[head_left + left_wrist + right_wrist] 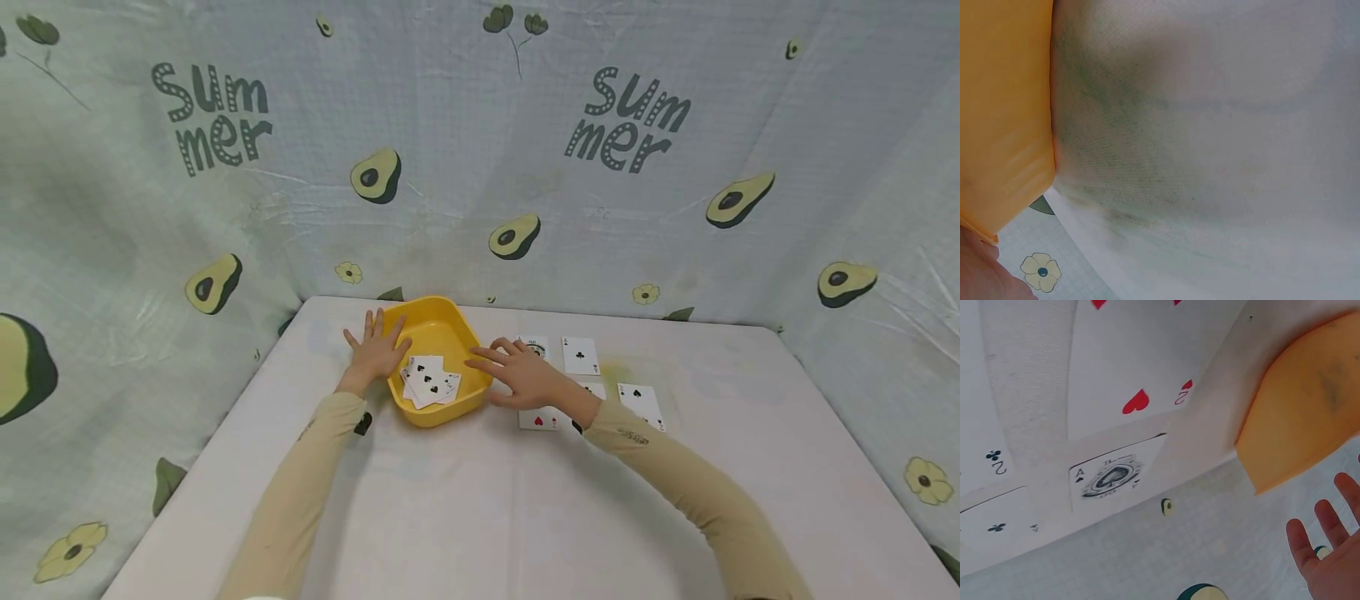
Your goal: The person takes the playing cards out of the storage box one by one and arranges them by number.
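Note:
A yellow plastic tub [438, 329] stands at the back of the white table and holds a loose pile of playing cards [429, 382]. My left hand [377, 346] lies flat with spread fingers on the tub's left rim. My right hand [513, 368] is open and empty beside the tub's right rim, its fingers pointing left over cards on the table. The right wrist view shows its straight fingers [1329, 550], the tub [1304, 406], a two of hearts [1129, 362] and an ace of spades [1113, 478]. The left wrist view shows only the tub wall [1004, 112] and the table cloth [1210, 156].
More cards lie face up to the right of the tub: a club card [581, 355], a spade card [641, 404] and a heart card [537, 419] partly under my wrist. An avocado-print cloth [480, 167] walls the table at the back and sides.

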The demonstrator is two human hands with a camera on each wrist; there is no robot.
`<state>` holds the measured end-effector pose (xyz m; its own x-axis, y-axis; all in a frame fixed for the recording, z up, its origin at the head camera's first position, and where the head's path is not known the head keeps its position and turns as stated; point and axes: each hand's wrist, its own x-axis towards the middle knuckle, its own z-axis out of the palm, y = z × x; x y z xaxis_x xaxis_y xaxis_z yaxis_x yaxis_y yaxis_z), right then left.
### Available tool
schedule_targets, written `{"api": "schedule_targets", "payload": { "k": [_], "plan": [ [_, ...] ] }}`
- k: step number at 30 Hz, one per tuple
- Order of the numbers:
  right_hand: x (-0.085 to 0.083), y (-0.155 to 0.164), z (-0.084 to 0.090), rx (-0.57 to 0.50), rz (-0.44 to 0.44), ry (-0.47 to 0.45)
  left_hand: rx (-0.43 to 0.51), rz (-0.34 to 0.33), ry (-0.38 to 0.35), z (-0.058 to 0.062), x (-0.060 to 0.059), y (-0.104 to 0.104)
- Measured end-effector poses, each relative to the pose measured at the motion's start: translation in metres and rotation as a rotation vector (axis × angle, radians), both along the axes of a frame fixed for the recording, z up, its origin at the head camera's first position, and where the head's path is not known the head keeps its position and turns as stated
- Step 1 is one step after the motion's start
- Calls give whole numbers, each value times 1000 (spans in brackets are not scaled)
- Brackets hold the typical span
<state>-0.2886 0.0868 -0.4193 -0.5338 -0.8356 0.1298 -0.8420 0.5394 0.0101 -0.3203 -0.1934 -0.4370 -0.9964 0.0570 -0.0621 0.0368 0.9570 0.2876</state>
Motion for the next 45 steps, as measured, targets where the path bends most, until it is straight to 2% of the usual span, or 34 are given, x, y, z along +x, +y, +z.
{"api": "schedule_targets", "payload": {
  "k": [10,19,27,38,45],
  "plan": [
    [-3,-35,0,24,36,-34,2,-13,26,-3,0,-1],
    [-9,-57,-1,75,38,2,1,-20,43,-4,0,0],
    [-18,-70,-5,151,-1,-20,-1,-14,28,-2,0,0],
    [-33,-86,-12,183,-87,-124,-8,-19,18,-1,-1,-3],
    [-36,-93,-16,245,-85,-138,-12,-18,20,-3,-2,-2]
  ]
}}
